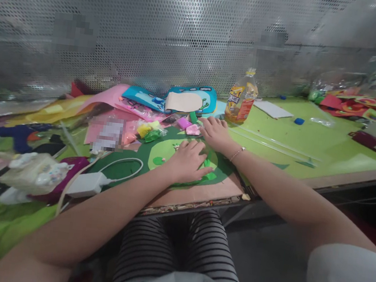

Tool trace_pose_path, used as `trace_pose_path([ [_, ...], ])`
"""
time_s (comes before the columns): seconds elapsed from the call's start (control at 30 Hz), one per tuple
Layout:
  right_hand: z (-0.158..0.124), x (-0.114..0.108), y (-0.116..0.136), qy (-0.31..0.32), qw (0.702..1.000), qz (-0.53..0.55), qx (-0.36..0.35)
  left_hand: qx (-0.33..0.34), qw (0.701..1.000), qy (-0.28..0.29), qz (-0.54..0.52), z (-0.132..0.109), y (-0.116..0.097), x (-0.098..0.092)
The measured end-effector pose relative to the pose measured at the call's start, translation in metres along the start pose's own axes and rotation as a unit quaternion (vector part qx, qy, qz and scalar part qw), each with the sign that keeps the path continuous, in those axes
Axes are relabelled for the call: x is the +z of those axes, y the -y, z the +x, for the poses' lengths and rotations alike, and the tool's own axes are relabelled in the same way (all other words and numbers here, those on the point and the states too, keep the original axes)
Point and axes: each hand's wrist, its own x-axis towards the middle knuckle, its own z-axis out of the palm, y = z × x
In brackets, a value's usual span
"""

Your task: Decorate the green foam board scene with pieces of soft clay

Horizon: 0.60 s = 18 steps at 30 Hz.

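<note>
Striped trousers [216, 253] fill the bottom centre of the frame, below the front edge of a green-covered worktop [330, 146]. At the centre, the left hand [187, 161] lies palm down over a dark green sheet [139, 151] bearing a light green shape [160, 149]; its grip looks released, thumb held out from the fingers. At centre left, a white power adapter [88, 185] trails a cable onto the sheet. Slightly higher and rightward, the right hand [216, 135], a bracelet [238, 153] on its wrist, stretches its fingers just beside a pink lump [193, 130]; whether its grip has anything cannot be told, as its underside is hidden. Farther back, above centre, are a blue decorated sheet [209, 98] and, to its right, an upright bottle [241, 97]. A perforated metal screen [175, 13] spans the top.
</note>
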Motion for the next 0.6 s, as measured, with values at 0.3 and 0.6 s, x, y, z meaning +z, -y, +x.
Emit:
trace_pose_path([
  [0.3,0.001,-0.003,0.005,0.028,1.0,-0.011,0.005,0.012,0.999,0.032,-0.005,0.002,-0.012,-0.001],
  [0.6,0.006,-0.008,-0.007,0.014,0.998,0.028,0.045,0.04,0.998,0.05,0.016,0.0,-0.014,-0.002],
])
